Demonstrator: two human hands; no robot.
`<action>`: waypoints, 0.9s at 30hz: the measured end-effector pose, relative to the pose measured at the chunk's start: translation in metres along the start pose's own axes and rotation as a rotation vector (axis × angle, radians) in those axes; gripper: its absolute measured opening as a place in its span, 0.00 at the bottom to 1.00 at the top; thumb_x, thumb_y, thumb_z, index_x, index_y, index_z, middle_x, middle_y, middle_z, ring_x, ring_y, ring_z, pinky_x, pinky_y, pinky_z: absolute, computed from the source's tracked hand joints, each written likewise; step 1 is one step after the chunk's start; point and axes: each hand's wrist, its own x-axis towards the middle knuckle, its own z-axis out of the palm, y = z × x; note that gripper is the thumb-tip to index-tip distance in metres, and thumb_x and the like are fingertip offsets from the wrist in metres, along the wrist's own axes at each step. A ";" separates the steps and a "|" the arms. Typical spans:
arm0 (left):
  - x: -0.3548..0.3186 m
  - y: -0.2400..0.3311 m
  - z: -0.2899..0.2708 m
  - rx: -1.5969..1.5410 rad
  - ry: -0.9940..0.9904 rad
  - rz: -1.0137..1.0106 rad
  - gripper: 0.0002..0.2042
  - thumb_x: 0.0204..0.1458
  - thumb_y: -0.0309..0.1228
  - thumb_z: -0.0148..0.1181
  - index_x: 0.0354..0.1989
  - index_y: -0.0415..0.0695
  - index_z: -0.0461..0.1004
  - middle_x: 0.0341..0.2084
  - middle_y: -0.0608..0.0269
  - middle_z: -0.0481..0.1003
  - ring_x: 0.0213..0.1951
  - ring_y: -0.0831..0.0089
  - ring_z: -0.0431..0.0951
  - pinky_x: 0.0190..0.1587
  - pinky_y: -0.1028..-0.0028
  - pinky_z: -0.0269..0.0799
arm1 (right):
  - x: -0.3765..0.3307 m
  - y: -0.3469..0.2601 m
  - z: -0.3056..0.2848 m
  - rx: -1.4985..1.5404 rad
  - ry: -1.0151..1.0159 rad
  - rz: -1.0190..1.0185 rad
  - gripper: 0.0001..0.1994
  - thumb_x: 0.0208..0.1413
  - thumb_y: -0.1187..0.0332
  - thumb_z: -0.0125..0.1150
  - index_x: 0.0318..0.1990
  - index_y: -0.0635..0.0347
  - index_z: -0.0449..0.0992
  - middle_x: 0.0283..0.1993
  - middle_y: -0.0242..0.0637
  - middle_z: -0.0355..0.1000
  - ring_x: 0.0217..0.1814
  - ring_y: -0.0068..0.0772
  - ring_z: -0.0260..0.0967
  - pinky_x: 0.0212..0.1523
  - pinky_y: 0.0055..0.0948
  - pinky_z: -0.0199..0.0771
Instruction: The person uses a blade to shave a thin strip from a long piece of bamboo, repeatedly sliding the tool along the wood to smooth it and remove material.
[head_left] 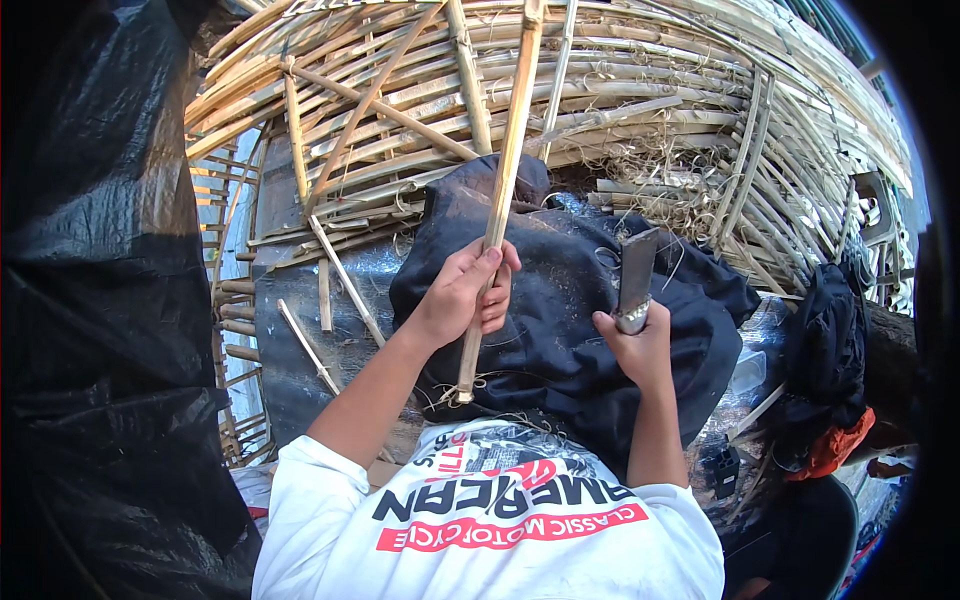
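While seated over a dark cloth: both forearms entering from the lower edge, white printed shirt below them
Left hand [462, 293]: closed around a long bamboo strip, fingers wrapped over its front, thumb behind
Bamboo strip [507, 170]: pale yellow, slim, nearly upright with a slight lean to the right toward the top; upper end running out past the top edge, lower end resting on the dark cloth just above the shirt
Right hand [640, 350]: clenched on the handle of a knife, knuckles toward the camera
Knife [636, 268]: broad flat grey blade pointing up, metal collar just above the fist; held apart from the bamboo strip, to its right, not touching it
Dark cloth [560, 330]: navy, rumpled, spread across the lap under both hands, thin bamboo shavings scattered on it
Woven bamboo structure [620, 90]: large, curved, made of many split slats, filling the upper half behind the hands; loose fibres tangled near its right middle
Loose bamboo sticks [340, 275]: short offcuts lying on shiny grey sheeting left of the cloth
Black plastic sheet [95, 300]: hanging along the whole left side
Dark bundle with orange fabric [835, 400]: at the right edge, well apart from the hands
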 end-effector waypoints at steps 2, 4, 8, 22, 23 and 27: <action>0.006 -0.001 0.010 -0.010 -0.018 0.099 0.14 0.69 0.42 0.41 0.44 0.43 0.65 0.16 0.69 0.59 0.18 0.79 0.62 0.24 0.75 0.66 | -0.003 -0.003 0.003 0.068 -0.025 -0.012 0.12 0.50 0.70 0.71 0.26 0.64 0.72 0.20 0.24 0.68 0.24 0.13 0.62 0.24 0.21 0.62; 0.011 -0.002 0.017 0.043 0.003 0.351 0.16 0.69 0.42 0.40 0.47 0.42 0.66 0.18 0.64 0.66 0.23 0.74 0.68 0.34 0.69 0.71 | -0.011 -0.013 0.005 0.165 -0.025 0.020 0.10 0.50 0.69 0.71 0.28 0.64 0.74 0.21 0.25 0.69 0.23 0.13 0.63 0.24 0.20 0.63; 0.016 -0.001 0.019 0.222 0.167 0.572 0.18 0.69 0.43 0.39 0.50 0.40 0.67 0.24 0.58 0.76 0.28 0.73 0.74 0.39 0.70 0.70 | -0.032 -0.038 0.000 0.317 -0.025 0.012 0.09 0.51 0.71 0.70 0.35 0.66 0.79 0.24 0.28 0.74 0.21 0.13 0.66 0.23 0.17 0.64; 0.000 -0.074 0.063 0.403 0.509 0.591 0.16 0.64 0.40 0.54 0.43 0.38 0.77 0.33 0.58 0.81 0.39 0.77 0.79 0.47 0.76 0.72 | -0.014 -0.072 0.023 0.166 -0.066 -0.134 0.10 0.49 0.75 0.67 0.39 0.66 0.76 0.29 0.34 0.75 0.30 0.16 0.66 0.31 0.22 0.67; -0.001 -0.073 0.064 0.477 0.535 0.566 0.15 0.64 0.40 0.55 0.41 0.38 0.78 0.32 0.61 0.81 0.38 0.78 0.78 0.45 0.76 0.72 | -0.012 -0.068 0.023 0.105 -0.083 -0.135 0.10 0.49 0.75 0.67 0.40 0.65 0.76 0.28 0.33 0.74 0.29 0.16 0.67 0.30 0.22 0.67; -0.004 -0.080 0.051 0.630 0.453 0.620 0.14 0.63 0.37 0.57 0.40 0.37 0.78 0.30 0.63 0.79 0.36 0.78 0.78 0.41 0.75 0.72 | -0.010 -0.062 0.029 -0.068 -0.033 -0.192 0.09 0.48 0.74 0.69 0.33 0.65 0.74 0.25 0.34 0.73 0.26 0.16 0.67 0.28 0.23 0.67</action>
